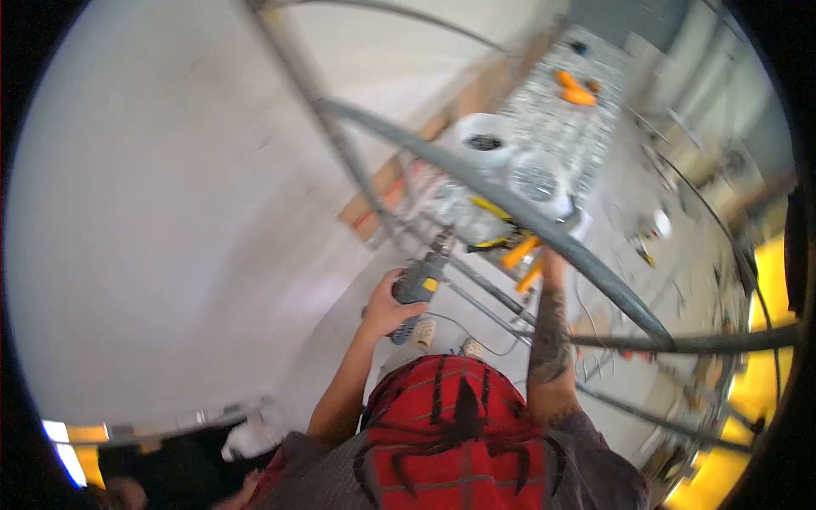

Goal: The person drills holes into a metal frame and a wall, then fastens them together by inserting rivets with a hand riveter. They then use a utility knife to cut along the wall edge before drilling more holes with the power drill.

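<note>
My left hand [389,308] is closed around the body of a dark grey power drill [418,279] with a yellow patch, its chuck pointing up and away from me. My right hand [554,262] reaches forward under a grey metal tube [595,276], which hides most of its fingers. Close to that hand lie orange-handled tools [520,252], and just left of them is a yellow-and-black-handled tool [491,245]. Blur hides their exact kind.
Two white buckets [464,132] with small dark and metallic pieces stand on a plank. Farther along it lies an orange tool [578,92]. Grey tubes cross in front of me beside a pale wall [170,212]. A cable [484,327] hangs near my feet; debris covers the floor at right.
</note>
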Tool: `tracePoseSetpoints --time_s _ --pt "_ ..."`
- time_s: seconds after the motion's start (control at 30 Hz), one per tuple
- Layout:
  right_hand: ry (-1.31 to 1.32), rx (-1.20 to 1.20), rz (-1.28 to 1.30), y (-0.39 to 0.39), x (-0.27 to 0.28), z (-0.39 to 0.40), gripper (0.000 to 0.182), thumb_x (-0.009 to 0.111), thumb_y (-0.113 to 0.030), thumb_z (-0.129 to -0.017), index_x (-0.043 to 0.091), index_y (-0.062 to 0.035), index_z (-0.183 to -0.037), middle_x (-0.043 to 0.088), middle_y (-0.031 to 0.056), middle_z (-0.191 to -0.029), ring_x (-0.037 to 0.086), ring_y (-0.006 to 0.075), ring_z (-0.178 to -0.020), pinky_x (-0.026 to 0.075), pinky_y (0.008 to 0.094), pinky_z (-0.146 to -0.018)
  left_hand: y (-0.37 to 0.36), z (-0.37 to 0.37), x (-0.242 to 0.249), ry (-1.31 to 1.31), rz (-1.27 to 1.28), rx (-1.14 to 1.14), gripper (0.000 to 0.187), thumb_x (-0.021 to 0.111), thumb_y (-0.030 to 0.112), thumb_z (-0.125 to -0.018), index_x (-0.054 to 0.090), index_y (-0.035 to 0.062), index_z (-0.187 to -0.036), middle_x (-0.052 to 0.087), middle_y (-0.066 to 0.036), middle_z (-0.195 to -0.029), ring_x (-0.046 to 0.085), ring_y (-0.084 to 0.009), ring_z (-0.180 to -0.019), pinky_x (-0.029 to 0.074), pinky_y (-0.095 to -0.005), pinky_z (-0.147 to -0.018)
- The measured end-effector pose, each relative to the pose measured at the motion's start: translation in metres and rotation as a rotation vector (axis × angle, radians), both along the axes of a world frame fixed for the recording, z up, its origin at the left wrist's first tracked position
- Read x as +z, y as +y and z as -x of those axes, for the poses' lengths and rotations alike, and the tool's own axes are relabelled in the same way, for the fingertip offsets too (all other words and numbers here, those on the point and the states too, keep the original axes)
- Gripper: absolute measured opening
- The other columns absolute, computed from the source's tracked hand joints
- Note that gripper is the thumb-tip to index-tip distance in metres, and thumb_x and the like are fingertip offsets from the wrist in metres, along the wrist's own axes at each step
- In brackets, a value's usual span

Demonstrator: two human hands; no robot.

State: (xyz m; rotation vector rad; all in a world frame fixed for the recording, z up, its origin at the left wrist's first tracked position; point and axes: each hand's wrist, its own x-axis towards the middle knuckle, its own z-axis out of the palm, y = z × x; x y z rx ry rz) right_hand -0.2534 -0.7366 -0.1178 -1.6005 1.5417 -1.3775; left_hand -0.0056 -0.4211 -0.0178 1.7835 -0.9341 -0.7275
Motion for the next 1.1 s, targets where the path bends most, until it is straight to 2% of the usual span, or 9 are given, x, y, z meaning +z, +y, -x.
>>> tracePoseSetpoints --time_s 0.1,0.17,0.2,0.23,0.43,0.53,0.73,0.97,1.1 --pt "-0.173 0.154 0.049 -0.022 -0.060 0.003 0.050 0.070 -0.028 -0.087 0.057 -0.0014 -0.127 0.061 0.0180 -0.119 0.060 0.0270 -0.099 0.046 0.0386 -0.091 0.040 0.007 0.000 0.119 -0.080 0.133 0.081 0.090 0.025 -0.061 0.052 0.0007 -0.128 0.064 -0.014 -0.112 0.060 -0.0226 -0.105 0.048 -0.0344 -0.093" --pt "1.187 0.293 -0.219 -0.032 -0.049 0.013 0.073 0.074 -0.040 -0.084 0.048 -0.0001 -0.139 0.052 0.0261 -0.135 0.056 0.0384 -0.117 0.044 0.0439 -0.099 0.065 0.008 -0.001 0.096 -0.095 0.211 0.083 0.089 0.024 -0.062 0.050 0.0019 -0.131 0.063 -0.015 -0.114 0.060 -0.0216 -0.106 0.047 -0.0338 -0.094" --pt "0.735 0.121 -0.105 -0.085 -0.148 0.035 0.082 0.073 -0.047 -0.082 0.044 0.0005 -0.141 0.048 0.0287 -0.138 0.051 0.0407 -0.123 0.042 0.0491 -0.101 0.067 0.013 0.006 0.086 -0.117 0.241 0.082 0.089 0.024 -0.062 0.050 0.0018 -0.131 0.063 -0.015 -0.114 0.059 -0.0218 -0.106 0.047 -0.0340 -0.094" --pt "0.451 0.128 -0.313 -0.019 -0.041 0.000 0.092 0.073 -0.055 -0.079 0.040 0.0009 -0.144 0.042 0.0303 -0.143 0.044 0.0411 -0.130 0.040 0.0522 -0.102 0.083 0.016 0.000 0.082 -0.127 0.345 0.082 0.089 0.024 -0.062 0.050 0.0018 -0.131 0.063 -0.015 -0.114 0.059 -0.0218 -0.106 0.047 -0.0340 -0.094" --pt "0.475 0.313 -0.112 0.035 -0.009 0.007 0.076 0.065 -0.047 -0.089 0.041 0.0008 -0.142 0.044 0.0255 -0.139 0.043 0.0441 -0.125 0.035 0.0492 -0.106 0.139 0.048 -0.001 0.245 -0.205 0.627 0.086 0.090 0.028 -0.060 0.050 0.0021 -0.131 0.063 -0.016 -0.114 0.061 -0.0235 -0.104 0.049 -0.0342 -0.092" --pt "0.377 0.511 0.474 0.078 0.015 -0.017 0.044 0.060 -0.025 -0.094 0.051 0.0019 -0.129 0.052 0.0219 -0.124 0.052 0.0363 -0.109 0.044 0.0478 -0.093 0.164 0.068 0.003 0.385 -0.242 0.805 0.082 0.088 0.031 -0.059 0.054 0.0003 -0.127 0.065 -0.017 -0.109 0.064 -0.0264 -0.098 0.050 -0.0352 -0.089" --pt "0.107 1.569 -0.504 0.213 0.066 -0.123 0.034 0.068 -0.008 -0.086 0.058 -0.0005 -0.117 0.062 0.0117 -0.110 0.058 0.0250 -0.107 0.048 0.0382 -0.092 0.194 0.079 0.024 0.620 -0.106 0.900 0.086 0.090 0.031 -0.064 0.049 0.0022 -0.135 0.065 -0.015 -0.112 0.063 -0.0205 -0.100 0.050 -0.0330 -0.089" --pt "0.105 2.488 -0.240 0.339 0.098 -0.199 0.148 0.095 -0.033 -0.054 -0.010 -0.0016 -0.152 0.020 0.0214 -0.155 0.029 0.0335 -0.142 0.032 0.0473 -0.112 0.219 0.038 0.079 0.444 0.366 0.949 0.080 0.086 0.026 -0.073 0.044 0.0033 -0.137 0.061 -0.012 -0.118 0.059 -0.0220 -0.106 0.047 -0.0348 -0.095" --pt "0.116 2.295 -0.072 0.380 0.113 -0.225 0.142 0.096 -0.028 -0.053 -0.002 0.0001 -0.152 0.024 0.0221 -0.152 0.025 0.0328 -0.143 0.026 0.0434 -0.115 0.220 0.000 0.103 0.392 0.637 1.122 0.074 0.080 0.021 -0.081 0.036 0.0020 -0.138 0.060 -0.014 -0.110 0.061 -0.0205 -0.099 0.051 -0.0328 -0.085"
